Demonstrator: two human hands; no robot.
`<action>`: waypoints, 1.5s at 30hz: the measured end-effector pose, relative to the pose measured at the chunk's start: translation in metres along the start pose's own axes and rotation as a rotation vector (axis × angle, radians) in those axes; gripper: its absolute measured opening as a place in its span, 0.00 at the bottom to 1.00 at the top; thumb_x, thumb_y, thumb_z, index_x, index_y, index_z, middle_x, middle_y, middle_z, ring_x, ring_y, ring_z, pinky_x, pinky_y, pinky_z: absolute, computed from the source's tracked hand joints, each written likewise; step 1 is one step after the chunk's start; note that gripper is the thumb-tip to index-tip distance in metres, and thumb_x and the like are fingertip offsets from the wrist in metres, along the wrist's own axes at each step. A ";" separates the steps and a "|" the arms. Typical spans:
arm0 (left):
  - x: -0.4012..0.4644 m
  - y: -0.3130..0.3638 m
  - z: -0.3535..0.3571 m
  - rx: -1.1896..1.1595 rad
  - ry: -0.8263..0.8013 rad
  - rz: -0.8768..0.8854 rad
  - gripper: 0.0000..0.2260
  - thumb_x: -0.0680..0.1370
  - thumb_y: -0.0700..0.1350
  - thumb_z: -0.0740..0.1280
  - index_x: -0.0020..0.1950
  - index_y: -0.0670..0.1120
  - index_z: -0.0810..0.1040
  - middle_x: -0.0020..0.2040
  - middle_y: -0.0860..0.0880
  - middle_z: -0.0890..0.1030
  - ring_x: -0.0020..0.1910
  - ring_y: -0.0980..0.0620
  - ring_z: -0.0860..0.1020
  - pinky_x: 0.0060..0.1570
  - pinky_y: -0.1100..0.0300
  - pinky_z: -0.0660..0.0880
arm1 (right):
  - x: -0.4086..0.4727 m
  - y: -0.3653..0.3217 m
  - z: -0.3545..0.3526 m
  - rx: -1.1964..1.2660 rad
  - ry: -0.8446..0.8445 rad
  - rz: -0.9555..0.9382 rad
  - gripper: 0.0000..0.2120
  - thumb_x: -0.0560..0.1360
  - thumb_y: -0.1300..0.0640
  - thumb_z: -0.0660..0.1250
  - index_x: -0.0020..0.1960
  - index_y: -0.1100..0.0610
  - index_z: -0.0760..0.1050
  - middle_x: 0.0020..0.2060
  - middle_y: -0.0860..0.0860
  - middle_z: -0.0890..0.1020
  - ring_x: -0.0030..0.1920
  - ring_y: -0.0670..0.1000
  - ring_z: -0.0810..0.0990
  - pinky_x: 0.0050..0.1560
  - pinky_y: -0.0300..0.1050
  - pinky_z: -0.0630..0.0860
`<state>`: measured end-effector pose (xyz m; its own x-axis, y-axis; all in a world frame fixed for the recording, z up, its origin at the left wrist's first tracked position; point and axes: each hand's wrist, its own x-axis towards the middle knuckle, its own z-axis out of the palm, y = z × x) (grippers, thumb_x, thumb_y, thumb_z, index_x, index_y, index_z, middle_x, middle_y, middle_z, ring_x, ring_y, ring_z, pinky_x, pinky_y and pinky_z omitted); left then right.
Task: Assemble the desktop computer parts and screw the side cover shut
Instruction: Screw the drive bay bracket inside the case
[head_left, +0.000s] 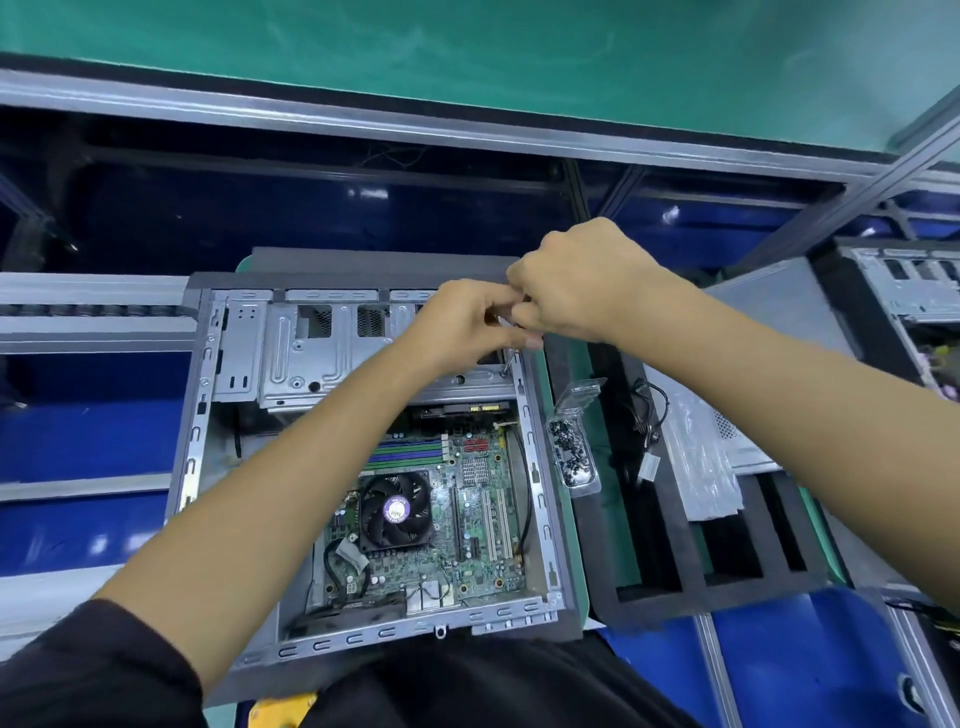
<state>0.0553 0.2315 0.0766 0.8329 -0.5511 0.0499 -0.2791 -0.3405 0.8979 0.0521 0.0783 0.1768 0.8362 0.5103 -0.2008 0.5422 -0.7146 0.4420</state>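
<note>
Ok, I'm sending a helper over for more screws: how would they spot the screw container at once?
Start at the open grey metal computer case lying in the middle. Just past its right edge, on the green mat, sits a small clear plastic clamshell tray. It alone holds a heap of small dark screws; the black foam rack beside it doesn't.

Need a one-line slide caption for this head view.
Both hands drive a screw at the far right corner of the open computer case, screws tray alongside.
</note>
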 end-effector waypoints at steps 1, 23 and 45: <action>0.000 0.000 -0.002 0.017 -0.027 0.006 0.07 0.72 0.50 0.79 0.41 0.54 0.83 0.33 0.59 0.81 0.31 0.60 0.71 0.34 0.62 0.68 | -0.002 -0.001 0.001 0.016 0.012 0.006 0.12 0.79 0.45 0.58 0.47 0.53 0.71 0.29 0.48 0.67 0.27 0.50 0.65 0.28 0.44 0.55; -0.007 0.014 -0.009 -0.011 -0.201 0.004 0.09 0.79 0.37 0.71 0.51 0.52 0.81 0.46 0.56 0.87 0.50 0.58 0.84 0.54 0.61 0.79 | -0.033 -0.004 0.001 0.390 0.014 0.006 0.11 0.74 0.53 0.63 0.53 0.48 0.62 0.30 0.45 0.71 0.30 0.47 0.70 0.31 0.45 0.61; -0.002 0.095 0.018 0.450 -0.326 0.214 0.07 0.78 0.44 0.73 0.54 0.48 0.80 0.48 0.53 0.83 0.49 0.49 0.81 0.51 0.48 0.78 | -0.131 0.024 0.051 1.618 0.123 0.438 0.16 0.71 0.48 0.55 0.51 0.58 0.71 0.35 0.63 0.80 0.28 0.60 0.72 0.35 0.52 0.70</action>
<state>0.0185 0.1865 0.1543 0.5655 -0.8247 0.0086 -0.6592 -0.4458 0.6055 -0.0406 -0.0304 0.1696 0.9680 0.1295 -0.2151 -0.1271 -0.4861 -0.8646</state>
